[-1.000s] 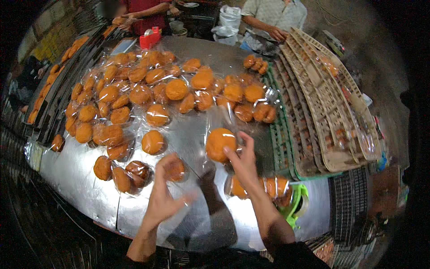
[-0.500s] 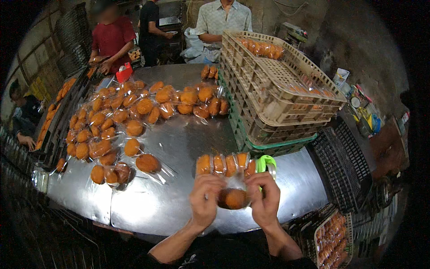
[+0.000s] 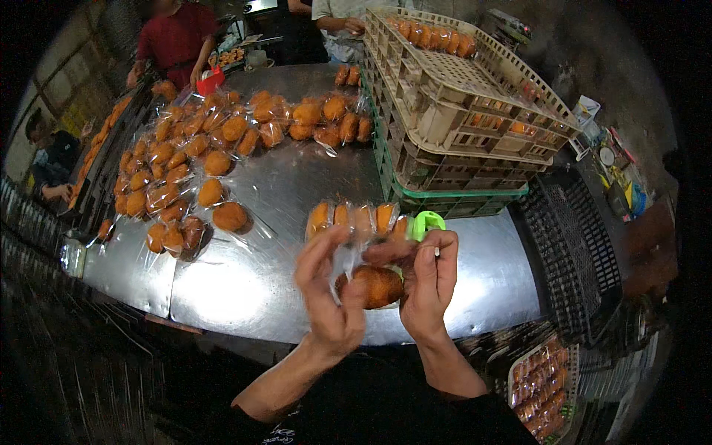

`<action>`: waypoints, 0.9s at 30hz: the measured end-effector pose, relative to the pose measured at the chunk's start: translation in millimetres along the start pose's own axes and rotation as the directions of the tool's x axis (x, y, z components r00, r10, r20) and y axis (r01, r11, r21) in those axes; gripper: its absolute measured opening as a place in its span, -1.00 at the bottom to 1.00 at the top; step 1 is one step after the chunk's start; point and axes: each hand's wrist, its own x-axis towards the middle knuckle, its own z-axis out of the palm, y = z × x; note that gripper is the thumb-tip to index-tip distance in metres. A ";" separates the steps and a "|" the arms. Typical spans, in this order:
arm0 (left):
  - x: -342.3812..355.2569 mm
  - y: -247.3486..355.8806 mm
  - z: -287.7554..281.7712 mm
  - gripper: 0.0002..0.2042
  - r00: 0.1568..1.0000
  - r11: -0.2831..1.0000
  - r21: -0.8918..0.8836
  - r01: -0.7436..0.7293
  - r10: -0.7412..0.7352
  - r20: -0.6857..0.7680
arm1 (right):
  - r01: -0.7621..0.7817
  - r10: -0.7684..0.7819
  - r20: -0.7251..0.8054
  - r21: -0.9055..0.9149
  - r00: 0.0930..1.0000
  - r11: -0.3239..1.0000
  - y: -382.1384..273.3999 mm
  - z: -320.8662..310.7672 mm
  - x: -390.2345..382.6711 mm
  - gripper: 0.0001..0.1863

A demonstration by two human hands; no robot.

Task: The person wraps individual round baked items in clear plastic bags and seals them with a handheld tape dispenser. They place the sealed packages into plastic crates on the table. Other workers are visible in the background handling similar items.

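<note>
My left hand (image 3: 328, 297) and my right hand (image 3: 428, 280) together hold one orange bun in a clear plastic bag (image 3: 374, 284) just above the near edge of the steel table (image 3: 245, 278). Both hands pinch the bag's open top. Right behind my hands lies a row of bagged buns (image 3: 352, 219), and a green tape dispenser (image 3: 426, 222) sits at its right end, behind my right fingers.
Many bagged buns (image 3: 200, 159) cover the table's left and far side. Stacked plastic crates (image 3: 460, 119) stand at the right, the top one holding buns. A black crate (image 3: 575, 252) sits further right. Other people stand at the far end, one in red (image 3: 174, 41).
My hands picked a bagged bun off the table and brought it close. The view swung right, so the crates now sit at the centre right.
</note>
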 end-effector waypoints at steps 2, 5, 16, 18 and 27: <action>1.9 10.2 -2.6 -0.68 0.897 0.895 -0.065 0.441 -0.436 0.075 | 0.154 -0.139 0.101 -0.158 0.985 0.975 -1.3 -1.4 -3.2 -0.92; 1.3 9.2 -9.4 -0.79 0.699 0.684 -0.148 0.715 -0.700 0.144 | 0.366 -0.419 0.058 -0.606 0.906 0.706 0.4 0.9 -8.4 -0.86; 3.7 -36.7 -68.0 -0.86 0.845 0.781 -0.381 0.496 -0.330 0.421 | 0.299 -0.155 0.257 -0.861 0.954 0.412 3.4 34.9 -40.0 -0.59; 1.0 -41.4 -71.0 -0.75 0.758 0.695 -0.338 0.635 -0.477 0.444 | 0.227 -0.090 0.210 -0.845 0.974 0.484 3.3 37.6 -38.1 -0.65; 10.5 -47.3 -80.9 -0.73 0.783 0.895 0.072 0.439 -0.421 0.459 | 0.484 -0.148 0.461 -0.849 0.875 0.213 22.7 21.5 -7.8 -0.81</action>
